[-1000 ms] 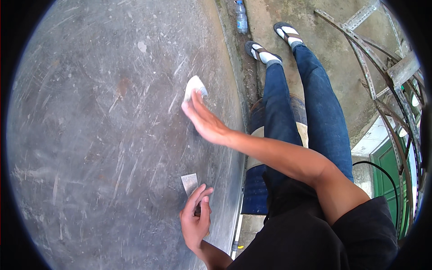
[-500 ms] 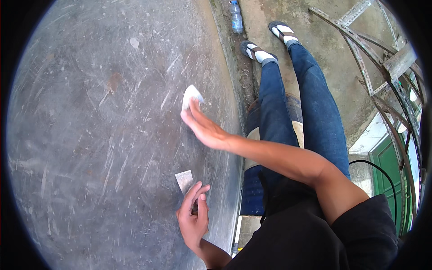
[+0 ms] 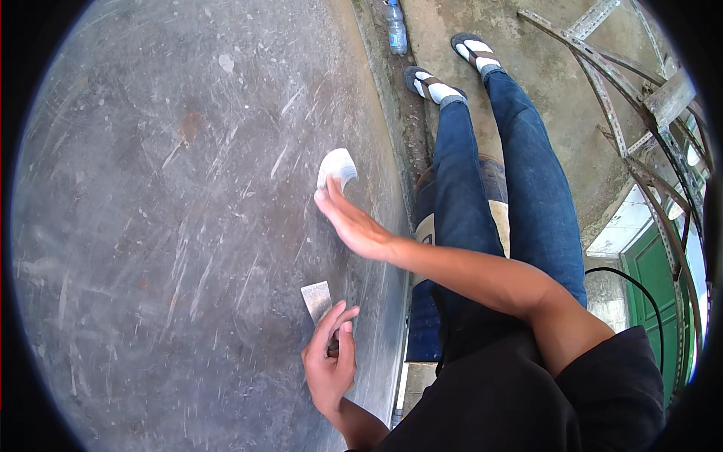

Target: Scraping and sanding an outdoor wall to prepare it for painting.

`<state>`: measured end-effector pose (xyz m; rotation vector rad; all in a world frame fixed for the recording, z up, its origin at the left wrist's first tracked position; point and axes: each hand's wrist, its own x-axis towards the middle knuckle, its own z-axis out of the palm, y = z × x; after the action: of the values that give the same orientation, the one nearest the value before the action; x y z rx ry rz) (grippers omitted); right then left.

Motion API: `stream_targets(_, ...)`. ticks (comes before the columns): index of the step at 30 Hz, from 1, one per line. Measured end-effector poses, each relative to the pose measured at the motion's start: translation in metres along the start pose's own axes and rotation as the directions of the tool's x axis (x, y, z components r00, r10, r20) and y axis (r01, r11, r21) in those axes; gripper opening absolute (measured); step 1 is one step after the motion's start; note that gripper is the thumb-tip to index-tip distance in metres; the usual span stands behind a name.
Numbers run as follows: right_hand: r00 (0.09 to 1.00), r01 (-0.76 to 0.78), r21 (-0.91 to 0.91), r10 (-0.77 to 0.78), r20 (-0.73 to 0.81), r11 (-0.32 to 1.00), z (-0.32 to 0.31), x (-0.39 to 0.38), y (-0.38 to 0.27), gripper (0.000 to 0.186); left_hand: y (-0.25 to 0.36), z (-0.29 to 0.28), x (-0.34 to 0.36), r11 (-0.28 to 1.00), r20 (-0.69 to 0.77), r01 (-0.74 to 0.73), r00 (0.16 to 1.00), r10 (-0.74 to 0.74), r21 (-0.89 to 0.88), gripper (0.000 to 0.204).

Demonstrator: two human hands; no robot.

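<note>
A large grey, scratched panel [image 3: 188, 248] spreads across the left of the view. My right hand [image 3: 360, 230] reaches over it from the right, fingers stretched and pressed together on a curved white piece of sandpaper [image 3: 337, 166]. The sandpaper's far edge sticks out past the fingertips. Closer to me, my left hand [image 3: 331, 371] is closed round a putty knife [image 3: 317, 298]. Its flat metal blade points away over the panel, while most of the handle is hidden in the fingers.
Right of the panel's edge, a blue and cream drum [image 3: 424, 320] stands beside my jean-clad legs [image 3: 471, 177]. A plastic bottle [image 3: 396, 29] lies at the far side. A rusty metal frame [image 3: 614, 71] and a green door [image 3: 651, 275] are at the right.
My right hand has moved slightly right and nearer with the sandpaper, which shows a broader face. My left hand, with the putty knife, has shifted slightly to the right.
</note>
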<state>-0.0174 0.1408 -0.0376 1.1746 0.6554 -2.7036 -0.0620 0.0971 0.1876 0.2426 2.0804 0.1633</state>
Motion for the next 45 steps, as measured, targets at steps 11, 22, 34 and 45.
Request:
stream_targets(11, 0.958, 0.007, -0.033, -0.017, -0.286, 0.999, -0.020, 0.059, 0.024, 0.077, -0.017, 0.001, 0.005, 0.998, 0.017, -0.062, 0.998, 0.061, 0.016, 0.033)
stream_targets(22, 0.848, 0.144, -0.334, -0.290, -0.443, 0.931, -0.056, 0.103, 0.047, 0.052, -0.022, 0.008, 0.007, 0.999, -0.002, -0.051, 0.999, 0.051, -0.009, 0.032)
stream_targets(34, 0.924, 0.043, -0.123, -0.086, -0.372, 0.991, -0.048, 0.090, 0.073, 0.051, -0.021, 0.012, 0.014, 0.998, 0.007, -0.057, 0.998, 0.057, -0.001, 0.031)
stream_targets(45, 0.831, 0.156, -0.202, -0.239, -0.502, 0.967, -0.015, 0.064, 0.096, 0.056, -0.023, 0.016, 0.021, 0.998, 0.029, -0.042, 0.999, 0.041, 0.038, 0.034)
